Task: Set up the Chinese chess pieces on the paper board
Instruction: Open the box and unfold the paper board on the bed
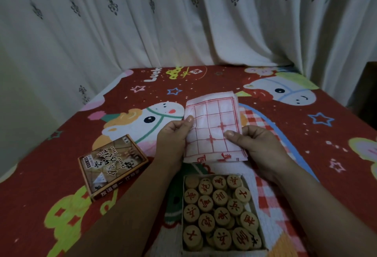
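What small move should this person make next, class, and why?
Probably unfold the paper board and spread it flat on the red cloth. The left hand and right hand both pinch it, folded up, while the pieces all sit in their open box.

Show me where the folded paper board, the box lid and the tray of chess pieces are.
folded paper board (212, 126): head view, middle of its red grid.
box lid (113, 165): head view, centre of its printed face.
tray of chess pieces (251, 207): head view, its right wall.
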The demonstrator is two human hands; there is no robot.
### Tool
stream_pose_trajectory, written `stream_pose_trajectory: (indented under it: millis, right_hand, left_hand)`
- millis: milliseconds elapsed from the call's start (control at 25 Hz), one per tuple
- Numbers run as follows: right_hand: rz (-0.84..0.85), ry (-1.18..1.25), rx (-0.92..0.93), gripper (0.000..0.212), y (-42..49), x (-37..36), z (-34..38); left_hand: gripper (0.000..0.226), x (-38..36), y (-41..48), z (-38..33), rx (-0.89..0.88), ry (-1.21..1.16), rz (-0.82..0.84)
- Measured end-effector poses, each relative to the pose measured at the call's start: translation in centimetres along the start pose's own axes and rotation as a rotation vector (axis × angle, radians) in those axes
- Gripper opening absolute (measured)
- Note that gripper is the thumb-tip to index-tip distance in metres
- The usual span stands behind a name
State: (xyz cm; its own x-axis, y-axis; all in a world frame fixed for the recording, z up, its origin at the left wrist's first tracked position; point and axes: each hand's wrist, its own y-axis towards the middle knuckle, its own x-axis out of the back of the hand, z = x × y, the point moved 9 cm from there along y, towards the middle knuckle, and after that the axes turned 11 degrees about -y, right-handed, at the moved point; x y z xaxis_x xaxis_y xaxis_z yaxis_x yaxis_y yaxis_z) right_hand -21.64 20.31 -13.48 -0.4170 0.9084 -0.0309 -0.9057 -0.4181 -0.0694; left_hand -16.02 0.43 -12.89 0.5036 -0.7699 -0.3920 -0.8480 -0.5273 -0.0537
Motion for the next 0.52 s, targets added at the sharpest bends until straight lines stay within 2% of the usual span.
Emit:
stream_pose_trajectory:
  millis: [120, 200, 280, 360, 520]
  right_hand:
    - [-0.055, 0.025, -0.013, 0.024, 0.2, 0.5, -0.4]
    - [-0.107, 0.092, -0.022, 0.03, 0.4, 1.2, -0.7]
    - [-0.162, 0.14, -0.02, 0.031, 0.6, 1.9, -0.9]
    - [-0.213, 0.148, -0.014, 0.032, 0.6, 2.3, -1.0]
    - [-0.202, 0.023, 0.04, 0.04, 0.4, 1.7, -0.5]
  left_hand:
    - [0.037, -0.8, -0.1, 0.1, 0.034, -0.005, 0.08]
    - [0.051, -1.8, -0.3, 0.1, 0.06, -0.058, 0.203]
    - [0.056, -2.9, -0.8, 0.1, 0.029, 0.005, 0.366]
    - [0.049, -4.0, -1.9, 0.4, -0.001, 0.178, 0.478]
    - [0.011, -4.5, -2.6, -0.6, -0.148, 0.4, 0.448]
